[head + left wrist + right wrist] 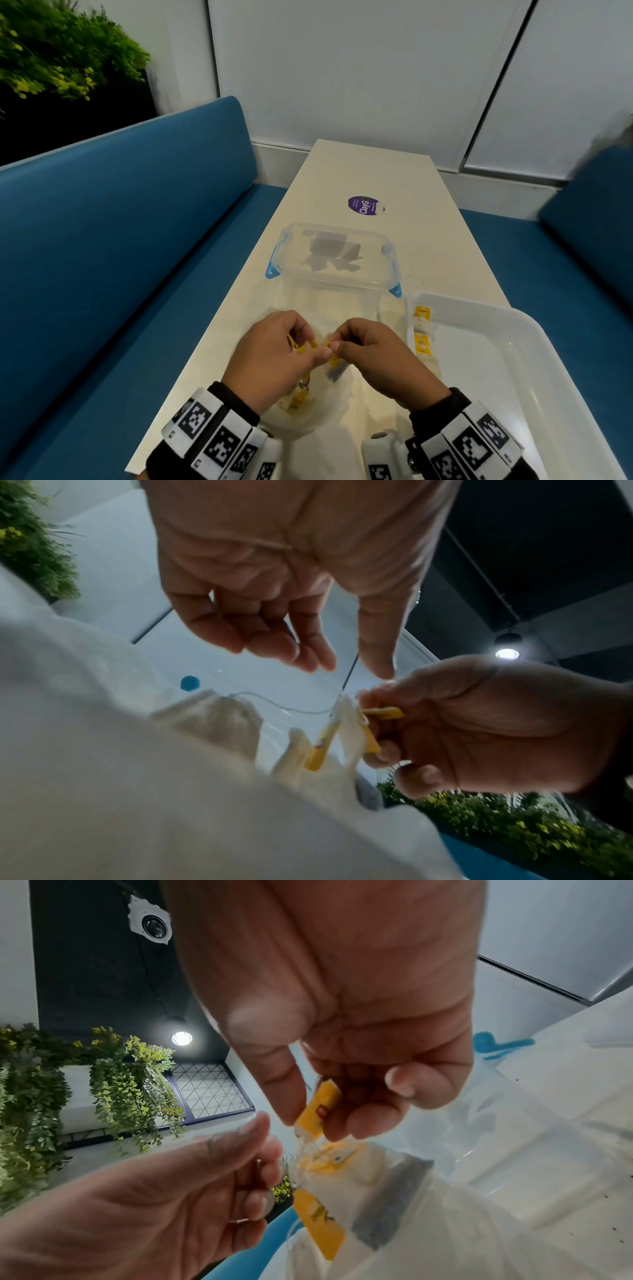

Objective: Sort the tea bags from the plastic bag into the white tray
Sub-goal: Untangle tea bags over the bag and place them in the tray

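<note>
Tea bags (pixel 330 356) pinched between both hands — left (pixel 274 356), right (pixel 380 359) — beside tray (pixel 534 342).

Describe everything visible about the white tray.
The white tray is a shallow rectangular tub of smooth, slightly translucent white plastic with a rounded raised rim. It sits flat on the table's near right end, beside the clear container, and runs out of view. Tea bags with yellow tags lie along its left wall; the rest looks bare. Neither hand touches it.

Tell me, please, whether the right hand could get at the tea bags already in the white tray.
Probably yes: the white tray lies open beside the right hand, nothing between, though it is pinching a yellow tag.
</note>
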Tool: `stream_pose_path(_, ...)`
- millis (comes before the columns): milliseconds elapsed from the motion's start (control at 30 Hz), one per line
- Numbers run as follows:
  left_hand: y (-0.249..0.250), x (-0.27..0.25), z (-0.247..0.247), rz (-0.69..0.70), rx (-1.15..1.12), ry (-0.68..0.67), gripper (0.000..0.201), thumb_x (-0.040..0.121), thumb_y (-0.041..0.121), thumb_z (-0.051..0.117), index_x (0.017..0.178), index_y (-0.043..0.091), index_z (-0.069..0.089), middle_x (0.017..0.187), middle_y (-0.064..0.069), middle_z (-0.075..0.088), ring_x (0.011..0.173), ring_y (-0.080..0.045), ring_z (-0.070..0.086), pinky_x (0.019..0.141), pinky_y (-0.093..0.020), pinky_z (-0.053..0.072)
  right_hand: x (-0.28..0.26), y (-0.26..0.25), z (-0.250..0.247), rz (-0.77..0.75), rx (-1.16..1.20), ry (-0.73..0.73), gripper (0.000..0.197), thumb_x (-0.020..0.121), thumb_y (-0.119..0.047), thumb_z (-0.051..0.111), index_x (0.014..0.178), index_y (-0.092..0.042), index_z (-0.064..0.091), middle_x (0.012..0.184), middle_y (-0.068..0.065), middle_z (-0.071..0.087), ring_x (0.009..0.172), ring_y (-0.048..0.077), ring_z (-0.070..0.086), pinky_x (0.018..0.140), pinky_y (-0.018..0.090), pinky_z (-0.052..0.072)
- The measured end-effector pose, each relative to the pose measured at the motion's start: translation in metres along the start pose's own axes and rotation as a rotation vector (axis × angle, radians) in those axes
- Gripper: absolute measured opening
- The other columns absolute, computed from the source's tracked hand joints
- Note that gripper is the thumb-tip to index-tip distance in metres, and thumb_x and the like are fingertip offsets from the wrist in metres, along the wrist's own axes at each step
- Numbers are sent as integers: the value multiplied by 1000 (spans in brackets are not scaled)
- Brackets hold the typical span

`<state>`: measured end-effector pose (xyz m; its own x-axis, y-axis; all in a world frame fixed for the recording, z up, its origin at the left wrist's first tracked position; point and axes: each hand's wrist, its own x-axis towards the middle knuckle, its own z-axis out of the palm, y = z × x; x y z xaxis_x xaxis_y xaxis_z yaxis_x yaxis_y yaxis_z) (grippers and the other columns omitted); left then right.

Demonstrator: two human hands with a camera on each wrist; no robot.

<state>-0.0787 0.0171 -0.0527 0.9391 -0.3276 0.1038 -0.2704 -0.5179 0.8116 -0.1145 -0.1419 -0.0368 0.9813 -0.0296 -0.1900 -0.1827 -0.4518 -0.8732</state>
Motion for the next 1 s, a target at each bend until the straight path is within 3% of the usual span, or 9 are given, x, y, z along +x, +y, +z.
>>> stream_pose_path(200,2,5,12,-79,45,-107,9,76,29,74,78,27,65,75,10,63,65,-3,55,61,-16,42,-3,0,1,5,33,-17,13,89,-5,52,86,-11,63,76,12,70,64,10,62,62,16,45)
stream_pose_path(267,-1,7,13,-109,-5,-101,8,79,24,73,76,26,66,72,9,64,65,-4,57,61,-16,43,-3,3,1,-6,36,4,18,86,0,52,85,-14,63,75,11,71,64,11,60,63,23,44)
stream_pose_path(433,-8,8,9,-129,-122,-78,12,80,15,71,72,23,66,71,6,65,70,-9,59,68,-21,49,0,10,0,-36,59,141,29,80,5,59,82,-24,55,79,2,58,70,15,54,60,23,43)
stream_pose_path(567,-12,9,5,-145,-137,-27,13,83,13,68,73,22,64,75,5,65,76,-14,60,73,-27,51,1,12,1,-36,116,182,31,84,5,58,88,-26,56,79,1,56,66,12,55,50,12,39)
stream_pose_path(633,-13,9,4,-140,-123,21,14,86,12,64,75,21,63,77,6,64,76,-12,59,71,-24,48,0,10,1,-48,132,185,30,85,5,56,90,-24,58,78,1,57,60,6,55,48,10,38)
stream_pose_path(767,-11,7,5,-155,-82,63,9,87,22,62,79,23,61,81,8,62,76,-10,57,71,-23,47,-1,8,0,-74,155,201,26,86,6,53,89,-20,59,75,0,59,51,-1,55,47,9,38)
stream_pose_path(867,-7,8,7,-183,42,-10,18,77,37,73,84,26,60,87,11,60,76,-6,54,67,-21,44,-1,6,0,-87,181,209,26,86,7,53,88,-19,59,75,0,60,51,-1,55,47,10,38)
stream_pose_path(1000,-4,13,9,-207,71,-110,18,75,35,75,84,28,62,84,10,61,67,-4,53,56,-16,40,-1,4,0,-86,242,192,25,86,8,53,93,-15,59,74,2,59,51,1,54,48,11,39)
